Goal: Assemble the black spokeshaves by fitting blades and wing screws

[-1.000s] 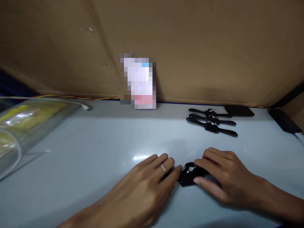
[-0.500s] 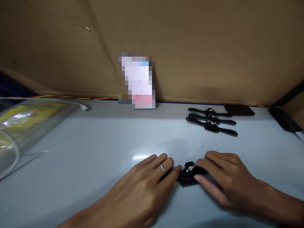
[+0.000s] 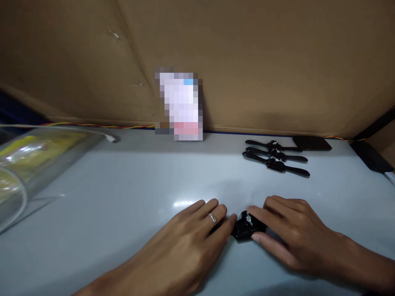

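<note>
Head view, looking down on a pale grey table (image 3: 129,193) backed by a cardboard wall (image 3: 262,61). The left hand (image 3: 191,240) lies palm down, fingers extended, a ring (image 3: 212,218) on one finger; its fingertips rest against the left edge of a small black part (image 3: 245,230) lying flat on the table near the front edge. The right hand (image 3: 290,230) curls over the same part from the right, its index finger on the part's top and its thumb against the near edge, so that the part is pinched between them. Whether the left hand grips the part or merely steadies it cannot be told.

Beyond the right hand, well apart from it, three black strap-like pieces (image 3: 276,158) lie side by side; just behind them a flat dark device (image 3: 311,142) rests at the foot of the wall. A pixelated card (image 3: 181,107) leans upright against the wall. At far left, a clear plastic container (image 3: 33,160) with yellow contents lies on its side, and a white cable end (image 3: 111,139) lies near it
</note>
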The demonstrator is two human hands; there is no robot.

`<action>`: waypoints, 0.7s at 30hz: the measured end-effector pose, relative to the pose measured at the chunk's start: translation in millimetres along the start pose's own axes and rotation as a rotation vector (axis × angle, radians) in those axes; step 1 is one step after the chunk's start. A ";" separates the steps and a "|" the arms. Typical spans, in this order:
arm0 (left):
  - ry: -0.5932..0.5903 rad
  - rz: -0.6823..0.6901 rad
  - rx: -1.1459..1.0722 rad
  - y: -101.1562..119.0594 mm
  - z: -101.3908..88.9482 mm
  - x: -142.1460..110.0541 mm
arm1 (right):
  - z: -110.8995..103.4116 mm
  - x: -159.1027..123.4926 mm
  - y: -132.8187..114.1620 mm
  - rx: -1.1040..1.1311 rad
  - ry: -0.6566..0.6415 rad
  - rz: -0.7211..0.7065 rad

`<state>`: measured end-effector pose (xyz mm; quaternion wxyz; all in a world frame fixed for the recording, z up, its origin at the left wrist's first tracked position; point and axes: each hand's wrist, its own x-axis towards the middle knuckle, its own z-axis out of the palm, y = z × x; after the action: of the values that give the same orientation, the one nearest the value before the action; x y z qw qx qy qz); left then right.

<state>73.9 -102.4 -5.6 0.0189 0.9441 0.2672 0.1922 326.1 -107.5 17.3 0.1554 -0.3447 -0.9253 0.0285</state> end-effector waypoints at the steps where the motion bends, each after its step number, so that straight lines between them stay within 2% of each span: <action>1: 0.000 0.000 0.003 0.0 0.1 0.0 | -0.1 -0.3 0.0 0.003 -0.003 -0.001; 9: 0.016 0.003 0.015 0.0 -0.8 0.5 | -1.7 0.6 1.7 -0.022 -0.039 -0.031; 16: 0.016 -0.001 -0.008 -0.1 -0.8 1.2 | -0.7 0.3 1.1 0.014 0.040 -0.019; 21: 0.013 0.006 -0.007 0.1 -0.1 0.3 | -0.9 0.3 0.3 0.004 0.007 -0.014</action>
<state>74.1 -102.3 -5.3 0.0198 0.9436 0.2637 0.1992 326.4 -107.2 18.2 0.1595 -0.3379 -0.9272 0.0281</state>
